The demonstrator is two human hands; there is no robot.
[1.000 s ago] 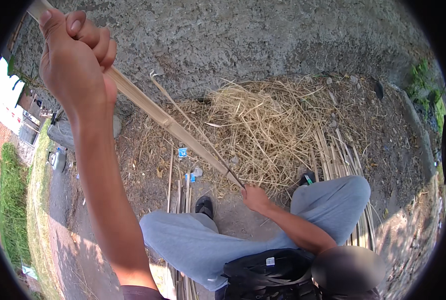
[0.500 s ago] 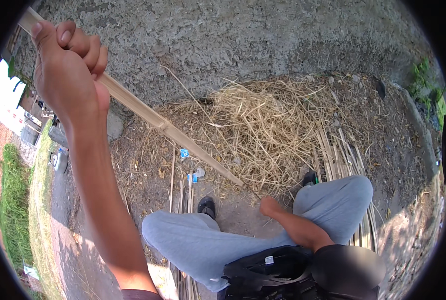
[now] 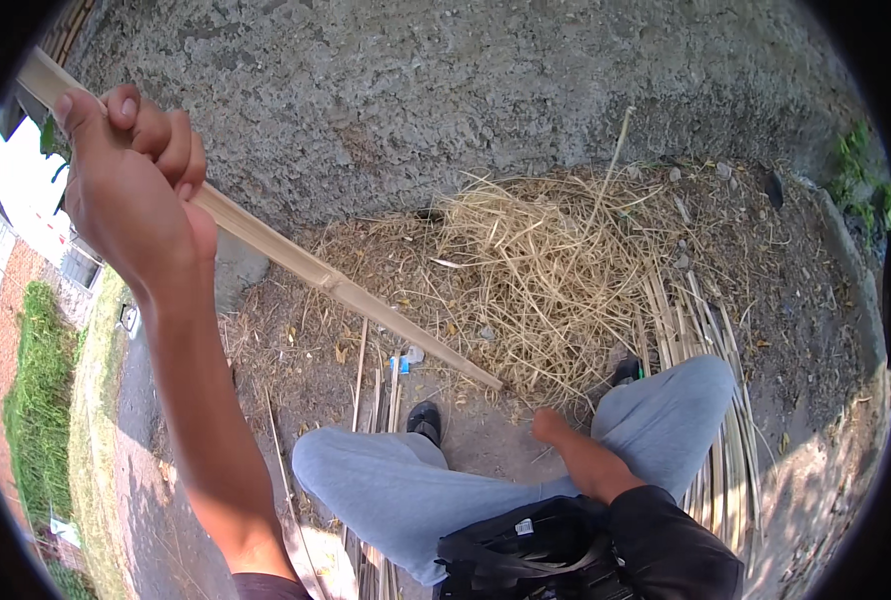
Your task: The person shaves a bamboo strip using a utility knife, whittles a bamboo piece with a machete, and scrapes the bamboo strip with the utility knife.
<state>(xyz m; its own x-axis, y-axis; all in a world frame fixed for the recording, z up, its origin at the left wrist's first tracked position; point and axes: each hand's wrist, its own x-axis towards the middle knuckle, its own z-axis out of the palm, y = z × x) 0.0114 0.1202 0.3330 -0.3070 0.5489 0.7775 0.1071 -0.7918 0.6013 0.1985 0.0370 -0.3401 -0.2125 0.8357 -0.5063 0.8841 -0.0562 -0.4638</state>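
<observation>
My left hand (image 3: 141,170) is raised at the upper left, its fingers wrapped around a long, flat bamboo strip (image 3: 331,280). The strip slants down to the right, with a joint ring near its middle. Its lower end hangs close to my right hand (image 3: 551,425), which is a closed fist in front of my right knee. A thin dark line runs between that fist and the strip's tip; what the fist holds is too small to make out. Beyond the tip lies a pile of pale bamboo shavings (image 3: 536,260). One thin shaving (image 3: 611,165) sticks up above the pile.
Long bamboo strips (image 3: 721,440) lie beside my right leg, and more strips (image 3: 376,400) by my left. A rough grey wall (image 3: 446,100) rises behind the pile. Blue-and-white litter (image 3: 400,364) lies near my left shoe (image 3: 425,420). Grass (image 3: 36,400) grows at far left.
A thin shaving that stood left of the pile is gone from there; one now sticks up at the pile's right. Both hands keep nearly the same pose, while the view has shifted slightly.
</observation>
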